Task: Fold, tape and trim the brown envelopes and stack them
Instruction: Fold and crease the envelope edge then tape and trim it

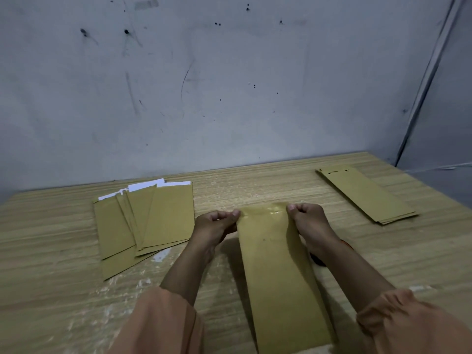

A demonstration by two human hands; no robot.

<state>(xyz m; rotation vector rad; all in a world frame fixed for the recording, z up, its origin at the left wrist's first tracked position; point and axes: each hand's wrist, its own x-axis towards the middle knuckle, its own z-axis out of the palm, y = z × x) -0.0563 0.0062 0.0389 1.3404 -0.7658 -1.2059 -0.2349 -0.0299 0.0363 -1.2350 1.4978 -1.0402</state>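
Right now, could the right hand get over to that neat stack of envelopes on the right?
Probably yes. The table between the right hand and the stack is bare, but the hand first has to release the envelope.

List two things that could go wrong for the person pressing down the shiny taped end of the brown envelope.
1. Both hands, left hand and right hand, pinch only the far corners of the envelope, so the glossy tape may wrinkle.
2. The fanned pile sits near the left hand; a sweep could scatter it, unlike the finished stack.
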